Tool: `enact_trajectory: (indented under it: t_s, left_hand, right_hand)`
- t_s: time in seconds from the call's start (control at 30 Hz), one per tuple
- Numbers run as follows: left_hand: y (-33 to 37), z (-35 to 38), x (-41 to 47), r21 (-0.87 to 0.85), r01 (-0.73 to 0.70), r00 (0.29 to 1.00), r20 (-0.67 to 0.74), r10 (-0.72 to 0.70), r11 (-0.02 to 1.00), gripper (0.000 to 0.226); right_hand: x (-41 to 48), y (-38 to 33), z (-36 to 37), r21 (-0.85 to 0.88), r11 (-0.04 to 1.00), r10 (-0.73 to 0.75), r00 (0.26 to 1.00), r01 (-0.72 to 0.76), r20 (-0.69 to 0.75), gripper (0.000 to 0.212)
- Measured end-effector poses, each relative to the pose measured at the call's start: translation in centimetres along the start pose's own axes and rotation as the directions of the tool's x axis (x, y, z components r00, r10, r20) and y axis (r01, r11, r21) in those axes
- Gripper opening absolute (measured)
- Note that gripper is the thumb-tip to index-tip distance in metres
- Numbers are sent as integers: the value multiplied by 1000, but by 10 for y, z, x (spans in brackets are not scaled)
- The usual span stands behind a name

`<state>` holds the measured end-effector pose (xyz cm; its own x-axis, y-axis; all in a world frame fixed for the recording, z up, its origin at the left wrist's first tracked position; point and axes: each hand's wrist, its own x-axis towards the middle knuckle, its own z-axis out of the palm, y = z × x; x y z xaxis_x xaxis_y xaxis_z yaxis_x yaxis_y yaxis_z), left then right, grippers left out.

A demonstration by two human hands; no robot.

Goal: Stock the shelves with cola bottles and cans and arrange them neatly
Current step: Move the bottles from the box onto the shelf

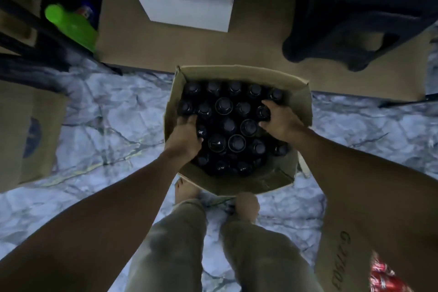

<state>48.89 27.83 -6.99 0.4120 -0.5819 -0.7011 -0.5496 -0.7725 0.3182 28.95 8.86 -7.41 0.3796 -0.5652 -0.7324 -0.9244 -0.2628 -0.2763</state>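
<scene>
The left fingers (187,122) are curled down among the caps at the left edge of the pack, with the thumb on the other side of a left-side bottle (202,131), so the left hand (186,136) looks clamped round its neck. It is dim in here, though, and the grip is partly hidden. The right fingers (269,104) are bent over the top of a right-side bottle (263,111), forefinger behind it and thumb in front, pinching it near the cap. The right hand (282,123) lies against the right wall of the box.

Both bottles stand upright among the other cola bottles (224,105), dark with dark caps, packed close in rows inside an open cardboard box (239,72) with its flaps turned up. The box sits on a marble-patterned floor (113,111), just ahead of the person's bare feet.

Behind the box lies a large brown carton (189,47) with a white box (187,5) on top. At the left, a green bottle (71,23) sits by a dark shelf rack (35,38), with another carton (30,130) nearer. At the right stands a printed carton (343,232) beside a red pack (384,277).
</scene>
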Motion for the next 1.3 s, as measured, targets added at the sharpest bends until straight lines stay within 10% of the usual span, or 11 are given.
enact_trajectory:
  t_s: [0.3, 1.3]
  left_hand:
    - [-21, 28, 37, 76, -54, 995, -80, 60, 996, 31]
    - [119, -247, -382, -66, -335, 881, -374, 288, 940, 23]
  right_hand:
    - [36, 5, 20, -100, 995, -8, 991, -6, -137, 23]
    - [-422, -66, -229, 103, 960, -203, 904, 259, -376, 22]
